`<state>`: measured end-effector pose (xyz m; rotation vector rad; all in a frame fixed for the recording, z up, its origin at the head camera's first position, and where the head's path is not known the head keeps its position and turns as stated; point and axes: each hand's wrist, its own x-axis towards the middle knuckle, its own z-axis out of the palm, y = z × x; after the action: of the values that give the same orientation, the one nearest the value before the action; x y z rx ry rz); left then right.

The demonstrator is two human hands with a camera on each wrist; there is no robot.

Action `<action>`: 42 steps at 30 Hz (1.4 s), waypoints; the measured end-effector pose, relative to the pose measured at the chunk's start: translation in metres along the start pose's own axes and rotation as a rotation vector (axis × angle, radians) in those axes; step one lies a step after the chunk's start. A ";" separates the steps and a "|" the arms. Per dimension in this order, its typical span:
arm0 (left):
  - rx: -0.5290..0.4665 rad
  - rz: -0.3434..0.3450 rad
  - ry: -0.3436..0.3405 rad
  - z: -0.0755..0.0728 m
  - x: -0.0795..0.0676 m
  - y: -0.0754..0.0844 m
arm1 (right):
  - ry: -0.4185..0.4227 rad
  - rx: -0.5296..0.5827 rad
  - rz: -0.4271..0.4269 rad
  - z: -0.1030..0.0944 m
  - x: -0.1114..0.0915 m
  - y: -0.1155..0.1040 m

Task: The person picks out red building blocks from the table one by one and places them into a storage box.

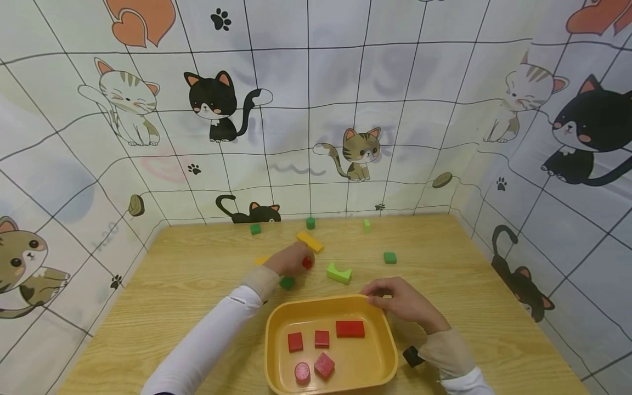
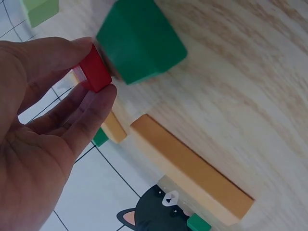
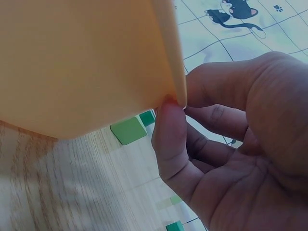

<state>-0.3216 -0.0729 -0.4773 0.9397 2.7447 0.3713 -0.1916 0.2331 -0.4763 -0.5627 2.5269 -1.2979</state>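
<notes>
Between thumb and fingertips my left hand (image 1: 292, 259) pinches a small red block (image 2: 97, 68), beyond the tray's far edge. A green block (image 2: 142, 41) lies close by it in the left wrist view. My right hand (image 1: 402, 299) grips the rim of a yellow tray (image 1: 270, 351) at its far right corner, thumb and finger on either side of the wall. Inside the tray lie several red pieces: a long rectangular block (image 1: 350, 329), two square blocks (image 1: 295, 342), a round block (image 1: 302, 373) and a tilted block (image 1: 324, 366).
Beyond the tray are a light green notched block (image 1: 339, 274), a long orange-yellow block (image 1: 310, 241), a green cylinder (image 1: 310, 223) and several green blocks (image 1: 390, 258). A black block (image 1: 412, 356) sits right of the tray. Cat-patterned cloth (image 1: 306, 109) encloses the wooden table (image 1: 187, 274).
</notes>
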 end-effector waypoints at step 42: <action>0.014 0.262 0.116 -0.058 -0.047 0.089 | -0.017 0.041 0.018 0.000 0.000 -0.002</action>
<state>-0.2515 -0.0435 -0.3896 1.3264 2.7325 0.4645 -0.1918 0.2323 -0.4747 -0.5391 2.4806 -1.3298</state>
